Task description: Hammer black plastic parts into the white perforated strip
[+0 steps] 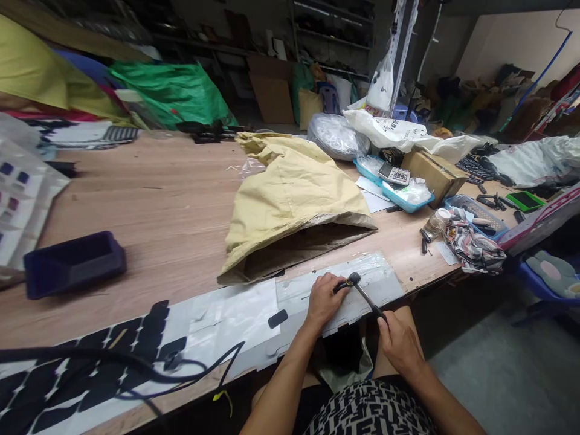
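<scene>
My left hand (322,299) rests on a grey-white sheet (290,302) at the table's near edge, its fingers pinched on a small black piece (341,284). My right hand (399,344), just off the table edge, grips the handle of a slim black tool (368,297) whose round head touches that piece. A loose black oval piece (277,318) lies on the sheet to the left of my left hand.
A yellow woven sack (290,199) lies open behind the sheet. A dark blue tray (72,263) stands at the left. Black cut pieces (90,368) and a black cable (136,362) cover the near left. Boxes, a calculator (395,175) and bags crowd the right.
</scene>
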A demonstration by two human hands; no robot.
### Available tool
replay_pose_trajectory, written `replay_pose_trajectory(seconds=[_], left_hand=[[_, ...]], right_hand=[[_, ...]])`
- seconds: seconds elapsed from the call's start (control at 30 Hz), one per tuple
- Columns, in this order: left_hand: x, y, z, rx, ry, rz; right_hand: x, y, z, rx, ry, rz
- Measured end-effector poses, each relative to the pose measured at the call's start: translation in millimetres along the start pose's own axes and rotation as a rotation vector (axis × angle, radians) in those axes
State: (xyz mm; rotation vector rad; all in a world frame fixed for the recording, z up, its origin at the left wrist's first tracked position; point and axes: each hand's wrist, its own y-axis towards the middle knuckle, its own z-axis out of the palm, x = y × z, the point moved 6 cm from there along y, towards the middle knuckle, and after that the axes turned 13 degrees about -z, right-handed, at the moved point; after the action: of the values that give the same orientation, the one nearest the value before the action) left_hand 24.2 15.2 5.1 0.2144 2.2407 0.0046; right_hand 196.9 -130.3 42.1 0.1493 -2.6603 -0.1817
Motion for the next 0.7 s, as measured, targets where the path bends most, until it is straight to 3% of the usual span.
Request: replay_pose_trajectory(seconds=[0.23,0.43,0.57,0.7], left_hand=[[-1,0,-2.1,0.011,-0.014,-0.023],[3,0,-5.4,-0.03,-0.115,-0.147],[1,0,-2.3,-0.004,-0.055,-0.068],[-1,3,-0.7,0.014,0.007,0.001]], right_hand=[[9,3,0,-0.002,0.023,-0.019],[11,4,4,0.033,-0.035,-0.028],[-11,6,-8,-0.026,-0.062,0.07],[-48,7,-23,-0.044,-0.132,0.281]])
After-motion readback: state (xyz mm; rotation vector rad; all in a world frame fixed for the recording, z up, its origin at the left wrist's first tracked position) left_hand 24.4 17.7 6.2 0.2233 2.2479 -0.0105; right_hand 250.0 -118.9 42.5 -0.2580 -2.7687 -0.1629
